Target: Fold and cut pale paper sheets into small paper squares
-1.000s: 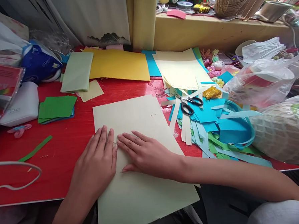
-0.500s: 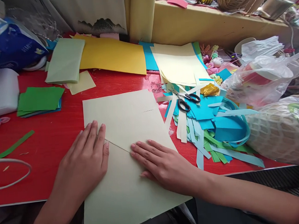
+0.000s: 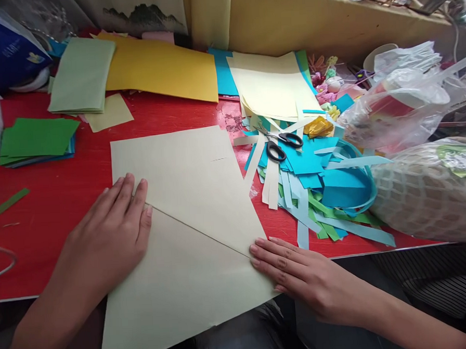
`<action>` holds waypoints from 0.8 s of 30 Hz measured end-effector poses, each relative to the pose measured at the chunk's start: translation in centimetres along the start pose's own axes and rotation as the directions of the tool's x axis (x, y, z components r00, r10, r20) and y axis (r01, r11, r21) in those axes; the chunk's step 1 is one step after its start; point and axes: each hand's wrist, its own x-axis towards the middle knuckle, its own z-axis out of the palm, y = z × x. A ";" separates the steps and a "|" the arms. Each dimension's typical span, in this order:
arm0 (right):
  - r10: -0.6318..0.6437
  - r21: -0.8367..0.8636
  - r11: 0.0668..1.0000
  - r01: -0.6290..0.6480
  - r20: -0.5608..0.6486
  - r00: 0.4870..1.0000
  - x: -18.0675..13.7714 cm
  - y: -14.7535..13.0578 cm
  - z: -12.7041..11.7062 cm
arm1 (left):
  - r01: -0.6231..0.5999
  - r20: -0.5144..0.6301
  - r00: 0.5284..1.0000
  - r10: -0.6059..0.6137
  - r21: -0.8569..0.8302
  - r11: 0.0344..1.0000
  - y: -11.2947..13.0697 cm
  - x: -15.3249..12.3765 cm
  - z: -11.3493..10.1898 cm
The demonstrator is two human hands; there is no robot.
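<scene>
Scissors (image 3: 280, 143) on paper scraps (image 3: 316, 201) beside sheet (image 3: 187, 197)

Matt cream paper sheet (image 3: 187, 197) — glossy red table (image 3: 62, 204).

Bare left grip (image 3: 107, 238) and right grip (image 3: 307, 280), slender fingers (image 3: 270, 249), short plain nails, bare forearms (image 3: 400, 322)

A glossy red table (image 3: 61, 173) meets a yellow ledge (image 3: 307, 27) in daylight.
</scene>
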 end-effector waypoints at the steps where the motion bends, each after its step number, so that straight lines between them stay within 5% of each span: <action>1: 0.002 -0.001 1.000 -0.002 -0.003 1.000 -0.3 0.0 -0.1 | -0.002 0.003 1.000 0.002 -0.002 1.000 0.0 0.1 -0.1; 9: 0.074 -0.070 0.995 -0.073 0.004 0.997 -2.7 -0.4 -0.5 | -0.015 -0.001 1.000 0.015 -0.002 1.000 0.1 -0.1 0.0; 14: -0.042 -0.227 0.973 0.026 -0.066 0.997 -3.4 -0.4 -2.1 | -0.066 -0.020 0.998 0.067 0.053 0.996 -1.3 0.3 0.3; 17: -0.102 -0.356 0.933 0.045 -0.142 0.985 -2.3 0.5 -3.5 | -0.050 0.076 0.996 0.046 0.055 0.997 -2.3 1.8 -0.3; 20: -0.046 -0.470 0.879 -0.083 -0.256 0.966 0.4 2.9 -5.1 | 0.003 0.074 0.997 -0.009 0.083 0.997 -1.8 3.2 -1.8; 24: 0.307 -0.428 0.762 -0.486 -0.422 0.853 5.0 7.5 -7.2 | 0.114 -0.071 0.993 -0.095 0.323 0.940 0.8 3.1 -3.6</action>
